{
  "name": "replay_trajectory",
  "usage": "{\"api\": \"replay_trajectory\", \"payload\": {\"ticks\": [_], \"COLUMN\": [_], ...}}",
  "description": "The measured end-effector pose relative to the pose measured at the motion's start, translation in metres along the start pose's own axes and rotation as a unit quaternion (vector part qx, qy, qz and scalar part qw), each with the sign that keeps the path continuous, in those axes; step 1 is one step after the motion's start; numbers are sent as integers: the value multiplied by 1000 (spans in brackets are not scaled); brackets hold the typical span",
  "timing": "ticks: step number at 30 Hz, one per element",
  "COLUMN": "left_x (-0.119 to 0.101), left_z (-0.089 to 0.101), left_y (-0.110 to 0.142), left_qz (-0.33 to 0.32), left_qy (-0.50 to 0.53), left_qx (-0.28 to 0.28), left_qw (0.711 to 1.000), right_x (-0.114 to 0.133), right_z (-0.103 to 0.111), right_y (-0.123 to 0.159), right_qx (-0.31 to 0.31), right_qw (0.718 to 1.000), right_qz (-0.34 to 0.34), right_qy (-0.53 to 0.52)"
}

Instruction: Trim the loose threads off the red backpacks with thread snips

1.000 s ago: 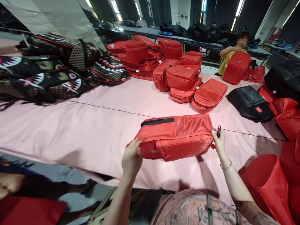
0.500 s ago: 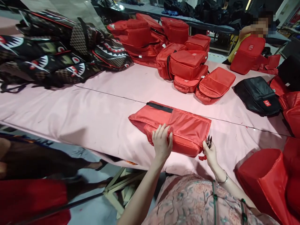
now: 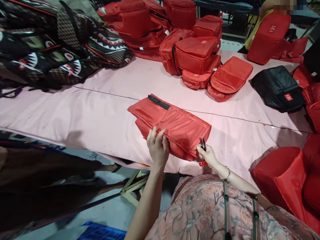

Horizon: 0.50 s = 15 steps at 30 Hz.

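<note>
A red fabric bag with a black zipper strip lies on the pink-covered table, its long side slanting down to the right. Curled over its near edge, the fingers of my left hand grip the red fabric; part of the thumb side is hard to make out. My right hand, at the bag's right near corner, is closed around small dark thread snips whose points face up and away. A short red strap end hangs just below that hand.
Red backpacks are piled at the back, with black shark-patterned bags to the left. A black backpack and a big red bag stand on the right. Another person's arm shows behind a red bag.
The red bag has turned, its right end swinging towards me, and both hands have shifted left with it. My view has tilted downward. Both hands keep their hold.
</note>
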<state>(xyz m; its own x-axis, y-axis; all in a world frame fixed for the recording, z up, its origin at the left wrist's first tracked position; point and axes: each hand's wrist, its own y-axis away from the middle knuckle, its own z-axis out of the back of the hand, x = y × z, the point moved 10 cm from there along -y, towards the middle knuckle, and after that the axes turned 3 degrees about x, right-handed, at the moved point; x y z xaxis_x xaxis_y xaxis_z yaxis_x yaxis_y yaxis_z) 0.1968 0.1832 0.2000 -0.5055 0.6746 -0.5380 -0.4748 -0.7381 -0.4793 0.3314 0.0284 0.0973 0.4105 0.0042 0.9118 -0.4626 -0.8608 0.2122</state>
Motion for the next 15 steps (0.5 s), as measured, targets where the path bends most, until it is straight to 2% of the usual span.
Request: {"api": "replay_trajectory", "payload": {"ticks": [6, 9, 12, 15], "left_x": [-6, -10, -2, 12], "left_z": [4, 4, 2, -9], "left_y": [12, 23, 37, 53], "left_qz": [22, 48, 110, 215], "left_qy": [24, 58, 126, 258], "left_qx": [-3, 0, -1, -3], "left_qw": [999, 997, 986, 942], "right_x": [-6, 5, 24, 40], "right_z": [3, 18, 40, 52], "right_y": [2, 0, -5, -16], "right_qx": [-1, -42, -114, -133], "right_qw": [1000, 998, 991, 988], "right_qz": [-10, 1, 17, 10], "right_qy": [-5, -36, -71, -81]}}
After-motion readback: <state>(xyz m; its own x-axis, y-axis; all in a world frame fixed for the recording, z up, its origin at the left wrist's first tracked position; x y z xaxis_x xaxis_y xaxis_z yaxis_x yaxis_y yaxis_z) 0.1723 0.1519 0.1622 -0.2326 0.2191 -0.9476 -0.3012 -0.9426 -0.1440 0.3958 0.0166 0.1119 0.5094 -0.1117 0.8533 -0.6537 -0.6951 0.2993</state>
